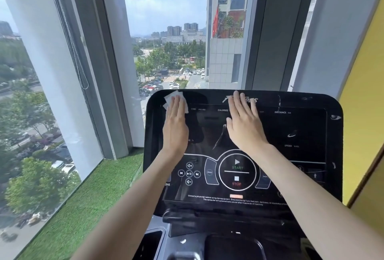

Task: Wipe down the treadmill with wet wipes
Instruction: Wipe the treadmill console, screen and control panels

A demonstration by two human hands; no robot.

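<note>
The fingers [178, 104] of the left hand [175, 123] lie straight and close together, pressed flat on the wet wipe [170, 97]. They curl round nothing, so the wipe is pinned under them, not gripped. It sits crumpled at the top left corner of the treadmill console [307, 126], touching the glossy black face just under the rim. Its white edges show beyond the fingertips and off their left side.

From that corner nearly all the panel lies to the right and downward. The console is wider than it is tall, so its long axis runs across the view, from the wipe toward the far right edge. The left hand is on the wipe and is by far the nearer.

The right hand [246, 123] rests bare on the panel's upper middle, its fingers straight and relaxed, holding nothing, the tips over the printed logo. It lies well apart from the wipe but squarely on the line a rightward stroke along the top would take. I judge it must lift or shift before the wipe can pass.

Pale marks [292, 135] show on the right half of the screen, which suggests that side is not yet wiped. Lower down, between the two forearms, is the START and STOP ring [236, 173]. Past the console's left edge are green turf [83, 207] and a tall window [166, 31]; a yellow wall [367, 114] stands to the right.
</note>
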